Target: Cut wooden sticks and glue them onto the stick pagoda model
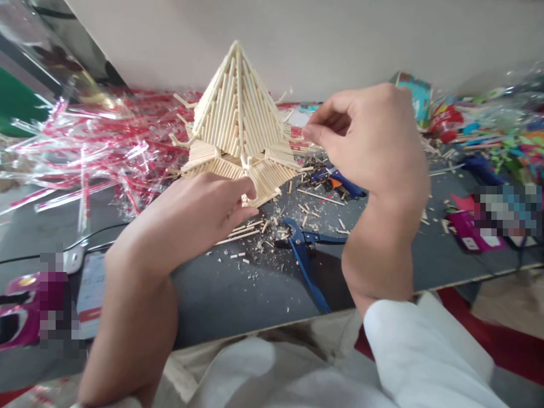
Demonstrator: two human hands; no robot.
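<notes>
White sleeve (pixel 420 343) filling near right, we are holding our left hand (pixel 195 215), its grip beyond telling, and our right hand (pixel 369 139), fingertips together, contents unclear; farther, left of centre, the stick model (pixel 240 119) is standing, likely needing light, steady bracing.

Stick model (pixel 255 122): pale, upright, standing beyond and left of the blue cutter (pixel 302 255), not touching it. Steep pointed roof, sticks closely laid; flared lower tier partly hidden.
</notes>
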